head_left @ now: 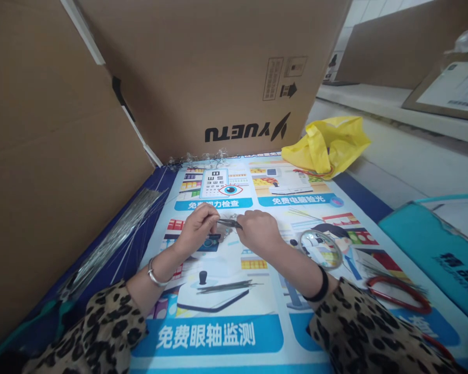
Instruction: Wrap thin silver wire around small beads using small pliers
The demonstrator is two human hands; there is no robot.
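Both hands meet over the middle of a printed poster (pixel 234 311). My right hand (pixel 260 231) is closed around a small dark pointed tool (pixel 229 223) that looks like needle-nose pliers, its tip toward the left. At that tip, my left hand (pixel 199 227) is pinched, thumb against fingers. What it grips is too small to make out. A small shiny, clear piece (pixel 231 234) shows between the hands, partly hidden. Below them lies a little bunch of thin dark wires (pixel 226 286).
Silvery wires (pixel 117 228) lie at left, near teal-handled pliers (pixel 58 306). A tape roll (pixel 340 254) and red-handled scissors (pixel 427 306) lie at right. Beyond are a yellow bag (pixel 335 145), a teal case (pixel 432 249), clear beaded pieces (pixel 206 157) and a tall cardboard box (pixel 203 78).
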